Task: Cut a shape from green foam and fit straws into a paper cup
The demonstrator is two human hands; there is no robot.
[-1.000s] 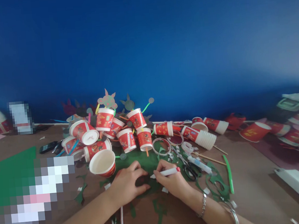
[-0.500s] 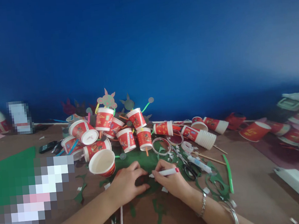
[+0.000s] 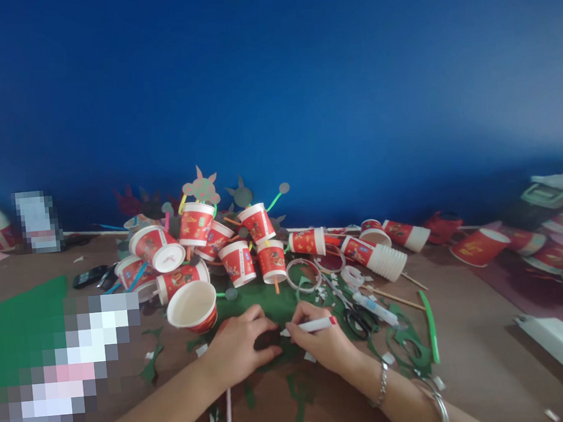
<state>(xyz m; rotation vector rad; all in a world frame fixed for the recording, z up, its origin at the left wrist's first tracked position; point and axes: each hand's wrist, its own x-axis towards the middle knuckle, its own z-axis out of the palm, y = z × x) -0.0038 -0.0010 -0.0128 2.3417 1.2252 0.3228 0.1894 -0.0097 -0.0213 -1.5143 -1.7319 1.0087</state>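
Green paper (image 3: pixel 264 299) lies near the middle, red cups (image 3: pixel 238 267) crowding its far side. The left hand (image 3: pixel 240 347) is there, thumb and fingers apart; the right hand (image 3: pixel 323 346), just left of black scissors (image 3: pixel 362 319), grips a white pen (image 3: pixel 315 325).

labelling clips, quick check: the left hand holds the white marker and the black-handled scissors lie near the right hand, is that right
Wrong hand: the head view shows the white marker in the right hand, not the left hand. The black-handled scissors do lie near the right hand.
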